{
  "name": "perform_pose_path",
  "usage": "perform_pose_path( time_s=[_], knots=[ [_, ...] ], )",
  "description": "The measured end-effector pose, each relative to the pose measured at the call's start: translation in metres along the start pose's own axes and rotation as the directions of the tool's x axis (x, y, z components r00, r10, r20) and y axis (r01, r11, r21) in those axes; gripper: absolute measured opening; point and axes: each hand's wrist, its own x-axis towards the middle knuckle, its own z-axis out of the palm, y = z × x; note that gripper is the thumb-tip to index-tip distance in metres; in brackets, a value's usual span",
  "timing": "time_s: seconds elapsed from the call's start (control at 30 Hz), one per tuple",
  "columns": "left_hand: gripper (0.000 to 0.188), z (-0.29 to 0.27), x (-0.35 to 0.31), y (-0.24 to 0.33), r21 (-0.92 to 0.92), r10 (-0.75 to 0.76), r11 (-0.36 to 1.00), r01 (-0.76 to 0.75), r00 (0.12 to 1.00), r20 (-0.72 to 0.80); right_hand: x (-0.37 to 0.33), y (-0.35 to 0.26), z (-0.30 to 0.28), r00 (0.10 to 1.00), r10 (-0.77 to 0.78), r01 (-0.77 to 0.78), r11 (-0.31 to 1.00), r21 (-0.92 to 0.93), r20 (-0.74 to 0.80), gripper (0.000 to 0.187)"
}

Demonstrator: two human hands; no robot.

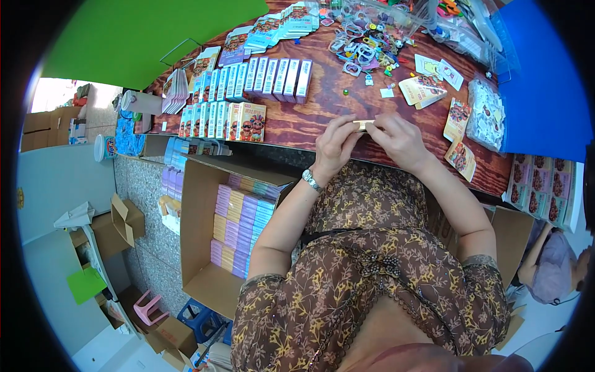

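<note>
At the table's near edge, both my hands are closed on a small pale-yellow carton (364, 125), seen nearly end-on. My left hand (335, 146), with a watch at the wrist, pinches its left side. My right hand (400, 140) has its fingers bent over the right side, hiding much of it. To the left stand rows of filled small cartons (251, 121), yellow in front and blue and purple behind. Flat carton blanks (424, 90) in yellow lie beyond my right hand.
A pile of colourful trinkets (365, 46) lies at the back, near a clear plastic tub (396, 15). A bag of white pieces (486, 115) sits at right. Below the table's left side, an open cardboard box (201, 229) holds stacked cartons. Another person (548, 266) is at far right.
</note>
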Motion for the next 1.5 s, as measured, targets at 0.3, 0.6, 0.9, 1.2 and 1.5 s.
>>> perform_pose_path(
  time_s=[0.3,0.6,0.9,1.2,1.5],
  knots=[
    [0.029,0.005,-0.004,-0.006,0.024,0.08,0.996,-0.081,0.996,0.035,-0.015,-0.001,0.006,0.992,-0.108,0.103,0.992,-0.068,-0.07,0.038],
    [0.023,-0.027,0.01,0.0,0.126,0.013,0.992,-0.008,0.999,-0.038,-0.019,0.041,0.002,0.988,0.146,-0.131,0.962,0.241,-0.044,0.037],
    [0.024,-0.13,0.031,-0.018,0.613,-0.253,0.772,0.17,0.966,0.05,-0.043,0.146,-0.019,0.799,0.432,-0.043,0.736,-0.676,0.419,0.073],
    [0.033,-0.143,0.031,-0.035,0.887,-0.063,0.461,-0.014,0.997,0.048,-0.05,0.173,-0.006,0.882,0.266,-0.111,0.92,-0.375,0.39,0.063],
    [0.111,-0.007,0.039,0.045,0.107,-0.293,0.955,0.277,0.939,0.182,-0.003,0.044,-0.027,0.851,0.469,-0.493,0.564,0.662,0.235,0.061]
  ],
)
